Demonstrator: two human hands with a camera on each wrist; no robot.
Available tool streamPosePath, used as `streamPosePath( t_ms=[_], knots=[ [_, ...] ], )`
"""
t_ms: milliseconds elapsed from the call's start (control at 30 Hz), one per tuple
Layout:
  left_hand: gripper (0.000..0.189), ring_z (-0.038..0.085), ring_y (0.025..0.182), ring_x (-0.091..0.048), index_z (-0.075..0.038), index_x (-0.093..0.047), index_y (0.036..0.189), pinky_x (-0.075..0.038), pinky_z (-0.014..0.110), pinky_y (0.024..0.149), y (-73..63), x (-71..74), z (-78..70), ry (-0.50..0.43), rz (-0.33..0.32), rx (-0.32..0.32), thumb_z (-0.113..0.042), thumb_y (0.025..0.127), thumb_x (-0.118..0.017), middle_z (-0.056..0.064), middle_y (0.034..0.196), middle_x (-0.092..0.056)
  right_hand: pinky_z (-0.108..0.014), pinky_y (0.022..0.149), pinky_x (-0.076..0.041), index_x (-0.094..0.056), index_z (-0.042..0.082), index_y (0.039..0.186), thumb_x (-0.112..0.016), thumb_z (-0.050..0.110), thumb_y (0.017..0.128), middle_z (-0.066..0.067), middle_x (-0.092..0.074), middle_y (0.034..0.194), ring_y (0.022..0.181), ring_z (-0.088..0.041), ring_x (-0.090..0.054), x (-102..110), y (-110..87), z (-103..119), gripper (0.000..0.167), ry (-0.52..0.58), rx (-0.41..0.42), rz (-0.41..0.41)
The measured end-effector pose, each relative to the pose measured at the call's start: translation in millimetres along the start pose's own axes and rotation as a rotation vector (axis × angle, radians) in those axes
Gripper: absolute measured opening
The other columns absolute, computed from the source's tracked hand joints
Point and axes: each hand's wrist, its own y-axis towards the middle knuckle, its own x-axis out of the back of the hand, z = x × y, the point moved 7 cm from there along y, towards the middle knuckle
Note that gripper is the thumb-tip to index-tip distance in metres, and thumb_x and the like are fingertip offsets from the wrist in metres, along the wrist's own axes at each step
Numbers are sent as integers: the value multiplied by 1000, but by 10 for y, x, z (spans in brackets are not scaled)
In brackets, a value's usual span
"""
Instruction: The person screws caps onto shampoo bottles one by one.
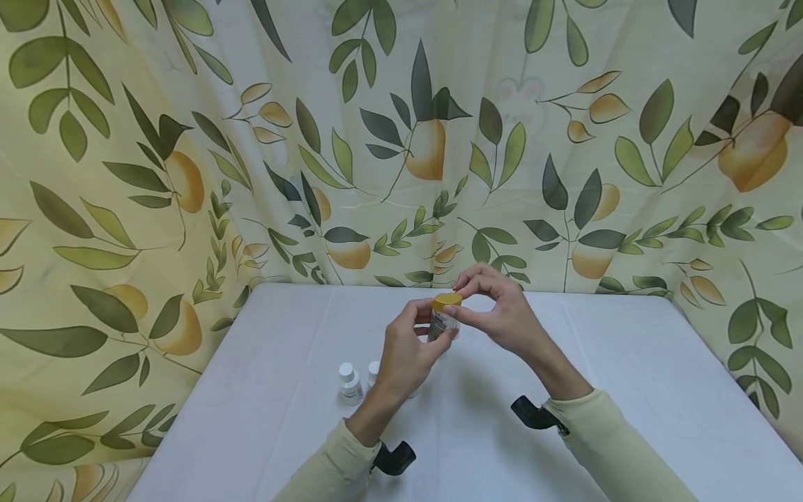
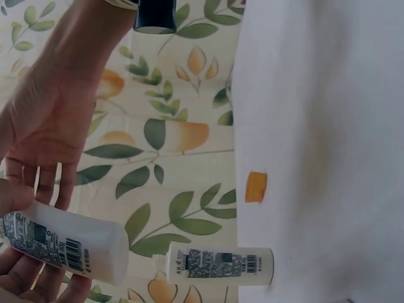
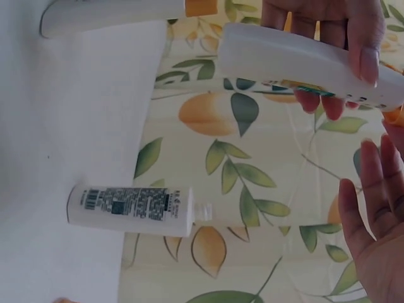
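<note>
My left hand (image 1: 406,341) grips a white plastic bottle (image 1: 442,326), which stands upright above the table. Its label with small print and a barcode faces the left wrist camera, where the bottle (image 2: 95,243) shows base outward. At its top, the thumb and index finger of my right hand (image 1: 502,310) pinch the orange-yellow cap (image 1: 447,300). The other fingers of that hand (image 3: 382,252) extend away from the bottle in the right wrist view. Another white bottle (image 3: 129,209) stands on the table with its threaded neck bare.
Two white bottles (image 1: 350,385) stand left of my left forearm, one partly hidden by it. An orange cap (image 2: 255,187) lies on the white table (image 1: 301,432). The right wrist view also has a bottle (image 3: 113,14) with an orange cap. A leaf-patterned curtain (image 1: 401,230) borders the table.
</note>
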Motion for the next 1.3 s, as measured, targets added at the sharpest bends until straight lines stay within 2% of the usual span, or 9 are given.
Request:
streamPosePath(
  t_ms=[133,333,567,767,967,1133,1300],
  knots=[
    [47,18,102,-68,-5,-60,130,-60,31,87,-14,-3,-8,-1,-5,-32,-10,88,-80,7,118,-69,-31,103,-48,-70,12,85,-85,13,83,-1,-60,108,109,-16,-56,-3,7,-1,16,2,-4,-8],
    [53,21,109,-66,-1,-55,141,-59,31,90,-27,-16,-27,12,23,-103,-6,91,-74,11,129,-65,-24,103,-48,-70,11,83,-87,10,80,-2,-61,106,110,-16,-56,19,9,-19,18,20,-10,-33],
    [56,21,113,-63,2,-49,144,-57,27,94,-32,-45,-55,23,71,-127,-4,93,-70,12,130,-63,-22,103,-49,-71,9,87,-87,5,78,-4,-62,106,110,-17,-57,32,22,-25,19,27,11,-47],
    [54,22,111,-64,3,-49,143,-58,29,94,-37,-57,-95,56,96,-153,-1,93,-68,14,127,-63,-21,102,-50,-71,8,88,-88,3,76,-4,-62,108,109,-17,-57,21,18,-16,21,41,5,-47],
    [47,23,114,-64,1,-50,141,-57,32,95,-33,-73,-52,24,132,-109,-3,96,-64,14,130,-62,-22,102,-50,-73,7,91,-87,4,77,-4,-63,108,110,-17,-58,6,19,-9,20,40,6,-34],
    [47,23,120,-64,-2,-51,144,-56,34,97,-26,-46,4,-44,158,-50,-9,100,-63,12,136,-62,-23,101,-52,-75,8,104,-83,4,81,-5,-62,112,109,-17,-61,39,21,-24,24,36,9,-12],
    [47,24,120,-64,-3,-51,145,-55,32,97,-29,-38,40,-105,187,-16,-9,100,-63,12,138,-62,-29,100,-53,-73,10,119,-79,7,87,-4,-62,120,113,-18,-62,20,28,-46,32,62,1,66]
  ],
)
